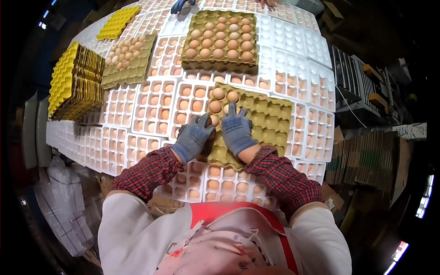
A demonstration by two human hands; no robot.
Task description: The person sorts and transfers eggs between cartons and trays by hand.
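My left hand (192, 138), in a blue-grey glove, has its fingers curled at a brown egg (214, 120) at the left edge of a cardboard egg tray (270, 120). Beside it my right hand (237, 130), gloved alike, reaches over the tray with bent fingers around another egg (226, 109), partly hidden beneath them. A few more eggs (218, 93) sit in the tray's far left corner; its right-hand cups hold none. The tray lies tilted across white egg boxes (185, 103), whose compartments hold eggs.
A stack of egg-filled trays (220, 39) stands ahead, with another egg tray (128, 57) to its left. Yellow trays (75, 82) are piled at the left. Another person's gloved hand (181, 5) shows at the far edge. A roller conveyor (360, 82) and flattened cartons (366, 158) are at right.
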